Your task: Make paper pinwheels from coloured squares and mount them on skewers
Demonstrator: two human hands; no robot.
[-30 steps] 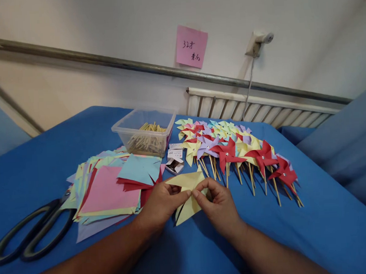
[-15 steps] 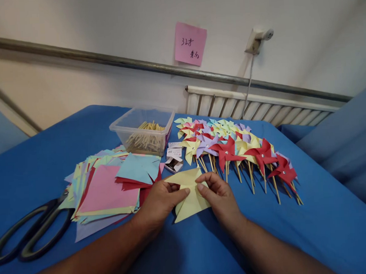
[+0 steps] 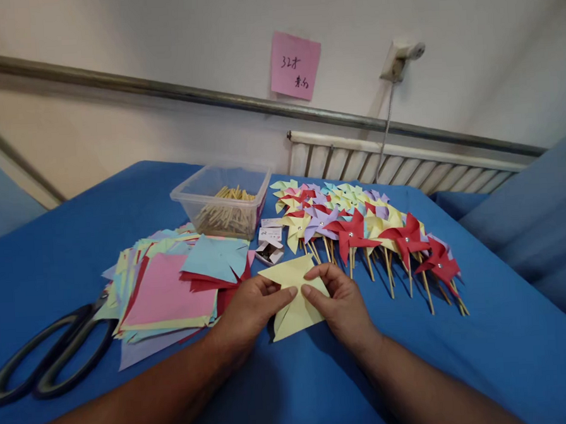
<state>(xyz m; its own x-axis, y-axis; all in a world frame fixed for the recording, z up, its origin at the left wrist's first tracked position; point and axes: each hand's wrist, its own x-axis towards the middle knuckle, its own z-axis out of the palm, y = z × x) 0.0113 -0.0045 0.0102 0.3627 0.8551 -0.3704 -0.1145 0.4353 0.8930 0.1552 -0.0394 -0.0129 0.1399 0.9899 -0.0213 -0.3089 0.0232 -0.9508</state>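
Note:
Between my two hands is a pale yellow square of paper (image 3: 293,319), cut in from its corners. My left hand (image 3: 252,305) pinches its left side, the thumb lying on top near the centre. My right hand (image 3: 339,301) grips the right side, its thumb and index finger also close to the middle. The fingers beneath the paper are partly hidden. Just left of my left hand lie slit blue paper squares (image 3: 214,257) on red ones, over a stack of coloured paper (image 3: 161,291).
Large black-handled scissors (image 3: 65,353) lie at the left. Behind the stack stands a clear plastic box (image 3: 220,202) of short wooden sticks. A small opened box (image 3: 270,250) sits ahead of my hands. Several finished pinwheels (image 3: 353,233) on sticks lie right on the blue cloth (image 3: 485,366).
Both thumbs have come closer together at the paper's centre. My right thumb now presses the right part of the paper flatter, and the view has shifted slightly.

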